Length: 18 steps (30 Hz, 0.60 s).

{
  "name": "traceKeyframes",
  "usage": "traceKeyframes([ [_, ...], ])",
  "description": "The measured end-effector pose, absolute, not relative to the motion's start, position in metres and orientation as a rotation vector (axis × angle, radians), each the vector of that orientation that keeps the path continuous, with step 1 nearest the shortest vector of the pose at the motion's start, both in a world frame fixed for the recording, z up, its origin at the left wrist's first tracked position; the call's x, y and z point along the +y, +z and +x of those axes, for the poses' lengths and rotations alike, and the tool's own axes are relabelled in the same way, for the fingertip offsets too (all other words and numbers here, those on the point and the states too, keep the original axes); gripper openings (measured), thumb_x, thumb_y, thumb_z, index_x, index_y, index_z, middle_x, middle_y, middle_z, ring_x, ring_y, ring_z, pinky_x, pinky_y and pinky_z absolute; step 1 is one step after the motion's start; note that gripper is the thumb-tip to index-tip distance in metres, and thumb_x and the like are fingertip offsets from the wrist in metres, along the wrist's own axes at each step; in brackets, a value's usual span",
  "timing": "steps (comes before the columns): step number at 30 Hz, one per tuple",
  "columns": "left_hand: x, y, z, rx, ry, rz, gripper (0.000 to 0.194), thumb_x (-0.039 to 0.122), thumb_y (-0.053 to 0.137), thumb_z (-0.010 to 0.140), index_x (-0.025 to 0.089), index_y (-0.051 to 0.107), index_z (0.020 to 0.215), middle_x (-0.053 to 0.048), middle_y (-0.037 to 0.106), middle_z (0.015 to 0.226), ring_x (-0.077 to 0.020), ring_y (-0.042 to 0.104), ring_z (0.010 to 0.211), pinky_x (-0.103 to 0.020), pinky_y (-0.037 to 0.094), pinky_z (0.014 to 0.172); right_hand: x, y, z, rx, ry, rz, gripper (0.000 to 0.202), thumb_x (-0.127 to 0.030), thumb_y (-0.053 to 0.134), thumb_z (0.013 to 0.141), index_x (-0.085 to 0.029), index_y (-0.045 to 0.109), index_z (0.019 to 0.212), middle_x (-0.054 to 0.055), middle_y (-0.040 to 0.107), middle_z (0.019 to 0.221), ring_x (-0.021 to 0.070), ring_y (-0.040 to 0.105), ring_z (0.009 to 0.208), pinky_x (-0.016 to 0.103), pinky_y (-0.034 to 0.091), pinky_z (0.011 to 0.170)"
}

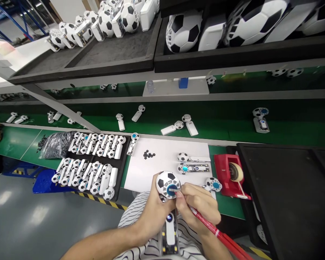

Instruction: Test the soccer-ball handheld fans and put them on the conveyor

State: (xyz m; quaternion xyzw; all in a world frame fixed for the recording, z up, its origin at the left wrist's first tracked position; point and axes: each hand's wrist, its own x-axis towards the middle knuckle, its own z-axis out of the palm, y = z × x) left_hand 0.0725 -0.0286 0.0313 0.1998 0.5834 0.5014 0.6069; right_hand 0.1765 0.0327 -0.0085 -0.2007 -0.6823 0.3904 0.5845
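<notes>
My left hand [158, 204] is closed around a handheld fan [166, 182] with a football-patterned head, tilted toward me. Below the hand its clear handle shows a lit display, a white panel and circuit parts. In my right hand [199, 204] is a slim red tool [208, 224] with a thin pale tip; whether it is a pair of tweezers I cannot tell. The tip touches the fan head's blue centre. On the white sheet [143, 177] beyond lie small black pieces [148, 154], a white fan [183, 157] and a clear-handled fan [203, 168].
A black tray [121, 159] full of fans stands to the left, beside a plastic bag [56, 144] of dark pieces. At right are a red tape dispenser [227, 173] and a black tray [295, 195]. Fans lie on the green belt [219, 122]; a shelf [111, 54] overhangs it.
</notes>
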Motion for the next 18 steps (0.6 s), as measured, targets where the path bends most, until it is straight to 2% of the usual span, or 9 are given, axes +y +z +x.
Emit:
traceKeyframes([
  [3,-0.039,0.028,0.069,1.297,1.088,0.43,0.046,0.026,0.073,0.082,0.021,0.04,0.114,-0.003,0.059,0.1,-0.0169,0.059,0.089,-0.035,0.047,0.088,0.039,-0.014,0.183,-1.38,0.893,-0.584,0.03,0.0,0.055,0.085,-0.021,0.04,0.071,-0.008,0.04,0.055,0.0087,0.04,0.044,0.023,0.037,0.044],
  [5,-0.049,0.025,0.064,1.126,0.977,0.415,0.06,0.024,0.075,0.079,0.023,0.034,0.122,-0.005,0.058,0.103,-0.0185,0.062,0.085,-0.038,0.051,0.079,0.047,-0.026,0.191,-1.24,0.816,-0.72,0.027,-0.005,0.057,0.088,-0.022,0.041,0.074,-0.009,0.041,0.056,0.0091,0.042,0.043,0.024,0.04,0.044],
  [7,-0.057,0.021,0.06,0.95,0.864,0.404,0.077,0.019,0.076,0.076,0.027,0.024,0.133,-0.007,0.056,0.11,-0.0217,0.064,0.087,-0.039,0.053,0.073,0.056,-0.044,0.202,-1.197,0.712,-0.867,0.022,-0.008,0.065,0.086,-0.02,0.048,0.077,-0.007,0.05,0.061,0.0101,0.049,0.048,0.024,0.043,0.047],
  [9,-0.06,0.018,0.057,0.875,0.809,0.394,0.088,0.014,0.073,0.076,0.031,0.015,0.14,-0.009,0.054,0.116,-0.0225,0.066,0.09,-0.04,0.054,0.074,0.063,-0.067,0.212,-1.258,0.639,-0.994,0.016,-0.01,0.073,0.082,-0.018,0.058,0.079,-0.003,0.06,0.07,0.0122,0.057,0.058,0.025,0.046,0.054],
  [12,-0.06,0.016,0.056,0.865,0.81,0.378,0.088,0.01,0.068,0.076,0.031,0.013,0.142,-0.01,0.054,0.118,-0.0237,0.067,0.092,-0.043,0.055,0.078,0.065,-0.104,0.227,-1.502,0.675,-1.115,0.007,-0.019,0.072,0.086,-0.015,0.068,0.083,0.001,0.068,0.077,0.0158,0.065,0.071,0.028,0.052,0.065],
  [15,-0.058,0.014,0.053,0.89,0.874,0.383,0.081,0.009,0.064,0.076,0.029,0.019,0.141,-0.012,0.052,0.123,-0.0277,0.065,0.102,-0.043,0.057,0.078,0.063,-0.135,0.234,-1.778,0.787,-1.125,0.015,-0.025,0.061,0.096,-0.013,0.068,0.094,0.003,0.07,0.085,0.0154,0.068,0.076,0.031,0.056,0.07],
  [18,-0.057,0.011,0.047,0.946,0.971,0.406,0.073,0.01,0.061,0.078,0.03,0.026,0.139,-0.011,0.053,0.125,-0.0287,0.063,0.105,-0.045,0.057,0.078,0.062,-0.162,0.229,-2.001,0.881,-1.066,0.018,-0.027,0.057,0.1,-0.012,0.066,0.102,0.003,0.069,0.089,0.0148,0.067,0.077,0.032,0.057,0.072],
])
